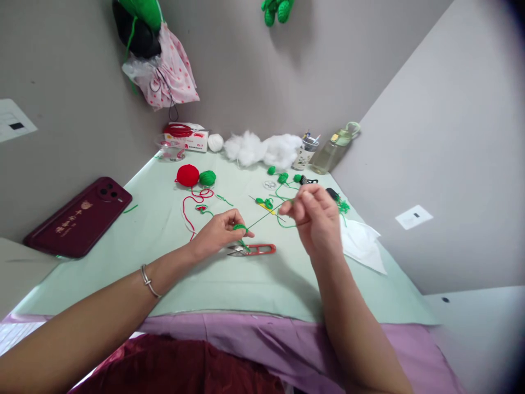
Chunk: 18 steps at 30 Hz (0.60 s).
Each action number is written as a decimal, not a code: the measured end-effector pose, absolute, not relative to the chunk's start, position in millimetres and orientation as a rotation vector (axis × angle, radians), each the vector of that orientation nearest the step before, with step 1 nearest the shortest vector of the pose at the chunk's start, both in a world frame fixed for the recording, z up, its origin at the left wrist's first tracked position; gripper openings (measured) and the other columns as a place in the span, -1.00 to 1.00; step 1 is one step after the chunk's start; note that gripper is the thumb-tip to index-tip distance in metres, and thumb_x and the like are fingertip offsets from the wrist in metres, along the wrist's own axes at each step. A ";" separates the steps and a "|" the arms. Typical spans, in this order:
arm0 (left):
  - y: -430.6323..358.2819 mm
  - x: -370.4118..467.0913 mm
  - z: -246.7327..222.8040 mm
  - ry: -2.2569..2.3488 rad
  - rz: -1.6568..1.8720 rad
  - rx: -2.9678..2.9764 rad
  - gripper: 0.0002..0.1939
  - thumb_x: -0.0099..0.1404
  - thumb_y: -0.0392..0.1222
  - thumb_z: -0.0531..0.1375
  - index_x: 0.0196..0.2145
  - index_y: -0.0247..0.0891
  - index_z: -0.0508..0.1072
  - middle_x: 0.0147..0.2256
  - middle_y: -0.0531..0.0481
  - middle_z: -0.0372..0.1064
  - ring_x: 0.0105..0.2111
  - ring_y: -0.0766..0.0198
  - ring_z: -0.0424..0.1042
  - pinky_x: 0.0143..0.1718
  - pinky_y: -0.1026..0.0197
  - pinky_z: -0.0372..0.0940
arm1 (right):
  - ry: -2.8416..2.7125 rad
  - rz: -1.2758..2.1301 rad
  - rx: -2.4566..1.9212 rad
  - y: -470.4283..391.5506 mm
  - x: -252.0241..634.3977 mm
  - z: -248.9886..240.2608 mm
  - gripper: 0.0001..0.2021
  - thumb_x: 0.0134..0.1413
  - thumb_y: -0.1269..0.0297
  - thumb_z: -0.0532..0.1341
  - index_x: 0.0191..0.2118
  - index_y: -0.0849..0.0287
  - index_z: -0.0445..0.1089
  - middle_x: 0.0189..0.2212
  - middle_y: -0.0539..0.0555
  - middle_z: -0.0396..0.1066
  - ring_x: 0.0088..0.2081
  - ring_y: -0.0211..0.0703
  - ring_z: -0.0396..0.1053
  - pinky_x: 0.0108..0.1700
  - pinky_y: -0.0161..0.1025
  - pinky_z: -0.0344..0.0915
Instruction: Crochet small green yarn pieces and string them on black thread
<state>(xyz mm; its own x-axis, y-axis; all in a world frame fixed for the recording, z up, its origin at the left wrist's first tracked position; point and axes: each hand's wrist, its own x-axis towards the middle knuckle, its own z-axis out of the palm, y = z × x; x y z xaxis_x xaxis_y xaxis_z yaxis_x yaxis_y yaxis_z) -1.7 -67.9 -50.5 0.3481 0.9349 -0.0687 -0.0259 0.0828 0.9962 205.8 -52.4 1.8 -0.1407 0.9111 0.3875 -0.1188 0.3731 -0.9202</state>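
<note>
Grip of the left hand pinches a small green yarn piece near the scissors, while the right hand, raised to their right, pinches its taut strand, seemingly a tightening step whose next move calls for even tension.

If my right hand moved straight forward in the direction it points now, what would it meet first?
Probably the small black object just beyond the right hand; passing above that, perhaps the pen cup. The hand's height is unclear.

Pale tabletop — snips, yarn ball
</note>
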 end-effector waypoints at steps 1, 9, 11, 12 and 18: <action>-67.7 -1.9 -50.4 0.945 0.900 1.272 -0.76 0.13 -0.16 0.29 -0.40 -0.21 0.24 -0.38 -0.03 0.53 -0.38 0.19 0.53 -0.39 0.22 0.28 | -1.380 1.006 -0.776 -49.7 209.1 2.9 -0.83 0.26 0.10 0.14 -0.26 0.05 0.21 -0.62 -0.16 0.08 -0.42 -0.21 0.46 -0.19 -0.16 0.44; -66.6 -5.2 -49.6 0.919 0.918 1.308 -0.80 0.19 -0.09 0.31 -0.33 -0.24 0.42 -0.60 0.13 0.36 -0.56 0.33 0.40 -0.41 0.24 0.27 | -1.254 0.870 -0.806 -41.2 218.5 4.3 -0.86 0.23 0.16 0.19 -0.28 0.08 0.27 -0.58 -0.12 0.15 -0.41 -0.23 0.42 -0.18 -0.18 0.42; -67.5 -4.8 -49.3 0.889 0.920 1.268 -0.77 0.18 -0.07 0.33 -0.28 -0.24 0.46 -0.52 0.09 0.41 -0.50 0.31 0.44 -0.38 0.23 0.30 | -1.348 0.893 -0.836 -41.3 219.9 4.1 -0.86 0.21 0.16 0.22 -0.26 0.09 0.32 -0.59 -0.11 0.21 -0.44 -0.22 0.40 -0.25 -0.19 0.41; -68.0 -4.5 -49.0 0.872 0.917 1.247 -0.76 0.18 -0.07 0.33 -0.26 -0.24 0.47 -0.48 0.07 0.43 -0.48 0.30 0.45 -0.38 0.23 0.31 | -1.415 0.913 -0.848 -42.0 220.2 4.2 -0.86 0.20 0.16 0.24 -0.25 0.10 0.35 -0.59 -0.10 0.25 -0.47 -0.22 0.39 -0.31 -0.20 0.39; -68.4 -3.9 -47.1 0.798 0.903 1.173 -0.78 0.26 -0.08 0.28 -0.23 -0.28 0.48 -0.39 0.01 0.44 -0.41 0.30 0.46 -0.31 0.23 0.34 | -1.862 0.827 -0.882 -50.4 213.7 2.7 -0.91 0.16 0.26 0.30 -0.33 0.12 0.51 -0.36 0.04 0.42 -0.36 -0.23 0.36 -0.39 -0.25 0.27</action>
